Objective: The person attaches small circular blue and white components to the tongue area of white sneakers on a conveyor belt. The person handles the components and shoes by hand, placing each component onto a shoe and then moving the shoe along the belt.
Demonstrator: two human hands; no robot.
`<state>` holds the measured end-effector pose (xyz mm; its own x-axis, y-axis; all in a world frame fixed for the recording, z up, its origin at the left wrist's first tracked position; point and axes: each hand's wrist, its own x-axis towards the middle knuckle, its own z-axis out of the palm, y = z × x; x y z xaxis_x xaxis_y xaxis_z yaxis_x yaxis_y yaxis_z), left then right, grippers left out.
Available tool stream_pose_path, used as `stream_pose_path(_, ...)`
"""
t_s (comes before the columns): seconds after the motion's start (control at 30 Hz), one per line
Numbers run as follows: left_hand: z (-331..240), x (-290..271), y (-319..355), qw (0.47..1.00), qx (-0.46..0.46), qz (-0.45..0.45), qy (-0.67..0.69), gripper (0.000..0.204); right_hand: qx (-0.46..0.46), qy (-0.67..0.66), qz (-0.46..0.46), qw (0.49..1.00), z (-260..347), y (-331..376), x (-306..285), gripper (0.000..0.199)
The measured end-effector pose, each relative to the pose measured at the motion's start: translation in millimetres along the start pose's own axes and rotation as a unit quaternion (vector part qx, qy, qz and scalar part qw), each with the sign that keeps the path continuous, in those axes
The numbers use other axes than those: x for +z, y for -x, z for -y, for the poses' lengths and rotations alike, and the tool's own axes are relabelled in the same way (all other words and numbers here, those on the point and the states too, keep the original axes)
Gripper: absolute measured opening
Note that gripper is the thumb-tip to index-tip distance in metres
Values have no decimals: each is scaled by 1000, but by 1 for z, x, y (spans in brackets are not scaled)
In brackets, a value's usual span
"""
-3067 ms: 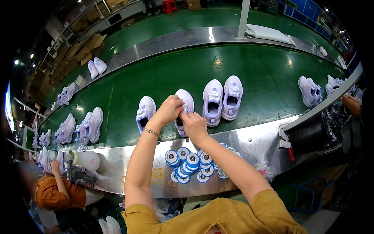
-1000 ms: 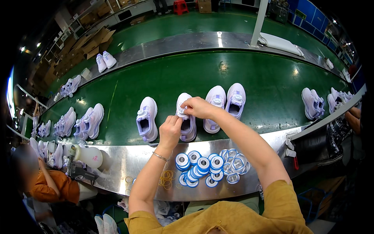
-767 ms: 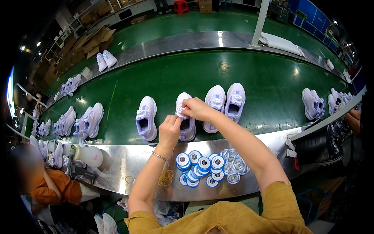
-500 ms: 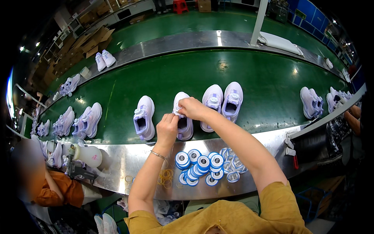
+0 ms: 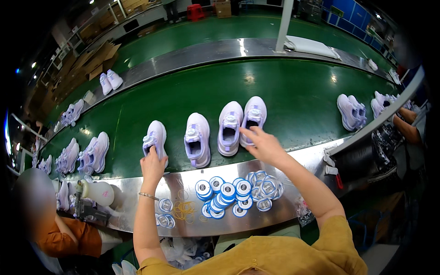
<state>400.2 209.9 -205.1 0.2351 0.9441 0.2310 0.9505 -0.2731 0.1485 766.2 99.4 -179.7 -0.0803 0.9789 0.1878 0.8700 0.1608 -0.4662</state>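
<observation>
Four white-and-lilac sneakers stand in a row on the green belt before me, toes pointing away. My left hand (image 5: 153,164) grips the leftmost sneaker (image 5: 156,133) at its heel and collar. Beside it, another sneaker (image 5: 197,137) stands untouched. Farther right are two sneakers close together, the inner one (image 5: 229,128) and the outer one (image 5: 255,110). My right hand (image 5: 262,143) is at the heel of the outer sneaker, fingers apart and stretched out; its fingertips reach the collar, and whether they press on it I cannot tell.
Round blue-rimmed tags (image 5: 228,190) lie piled on the metal ledge (image 5: 247,220), with yellow rubber bands (image 5: 184,211) to their left. A tape dispenser (image 5: 89,204) stands farther left, near a person in an orange top (image 5: 75,236). More sneakers (image 5: 350,112) stand to the right, near another person's arm.
Both hands have left the second sneaker from the left and moved apart. My left hand has gone to the leftmost sneaker, my right to the rightmost of the four. The view has shifted slightly.
</observation>
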Motion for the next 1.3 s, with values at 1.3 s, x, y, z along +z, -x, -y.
stream_pose_path(1.3, -371, 45, -43, 904, 264, 252, 222, 60, 114, 254, -153, 948, -155, 118, -110, 21)
